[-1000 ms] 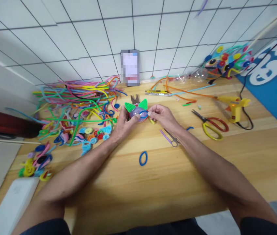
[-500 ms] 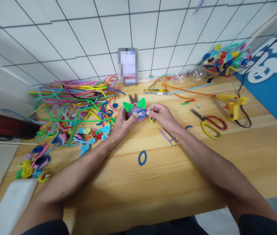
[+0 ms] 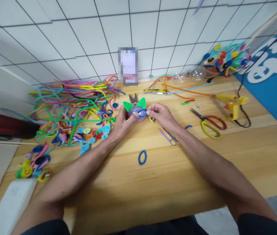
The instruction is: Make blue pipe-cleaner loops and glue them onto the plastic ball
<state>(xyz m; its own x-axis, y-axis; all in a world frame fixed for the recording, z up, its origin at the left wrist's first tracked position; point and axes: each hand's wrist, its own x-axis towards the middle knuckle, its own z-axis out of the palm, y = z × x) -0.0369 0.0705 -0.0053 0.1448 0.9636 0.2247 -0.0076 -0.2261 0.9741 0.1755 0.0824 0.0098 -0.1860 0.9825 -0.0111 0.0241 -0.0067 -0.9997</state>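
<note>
My left hand is closed around the left side of a clear purplish plastic ball, its thumb lying on the front. Two green pipe-cleaner ears stand on top of the ball. Between thumb and finger, my right hand pinches the right end of a blue pipe-cleaner loop, which lies against the ball's front; whether it is stuck there I cannot tell. A second blue pipe-cleaner loop rests on the table nearer to me. Pliers poke out behind the ball, their handles hidden.
Pipe cleaners and coiled pieces crowd the left. Small scissors lie partly under my right forearm. Red-and-yellow-handled scissors and a yellow glue gun with a black cord are at right. A phone leans on the tiled wall.
</note>
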